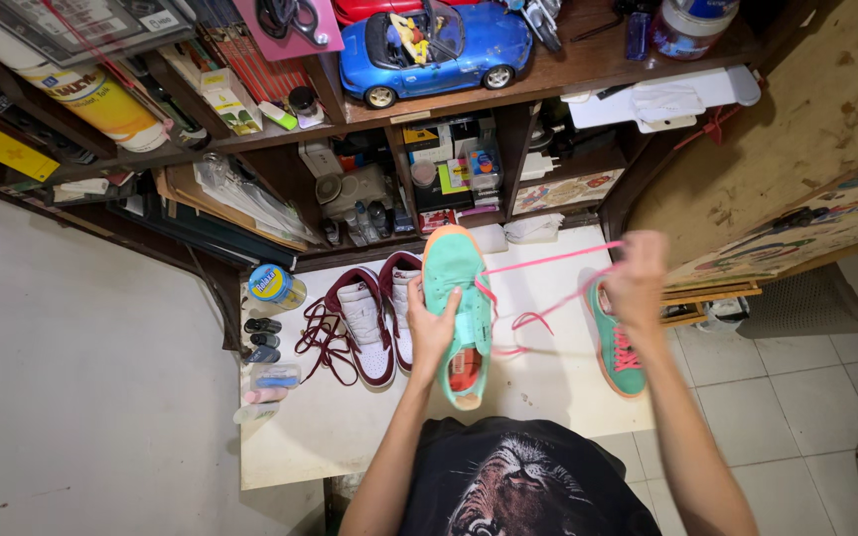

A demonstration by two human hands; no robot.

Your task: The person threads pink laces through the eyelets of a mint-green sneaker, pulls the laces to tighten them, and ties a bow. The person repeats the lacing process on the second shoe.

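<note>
White table (350, 437): left hand (431, 333) grips teal sneaker (454, 298), right hand (636, 278) pulls pink lace (548, 260).

A mint-green sneaker (454, 298) with an orange toe is trailing a pink lace (538, 298). Left of it, maroon-and-white shoes (374, 318) are lying on a white table (330, 427). A blue toy car (434, 45) is sitting far up.

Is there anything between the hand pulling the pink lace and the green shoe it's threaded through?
Nothing visible. The pink lace runs freely from the mint-green shoe, held by the left hand, across to the right hand. The other green shoe lies below the right hand, on the table.
</note>
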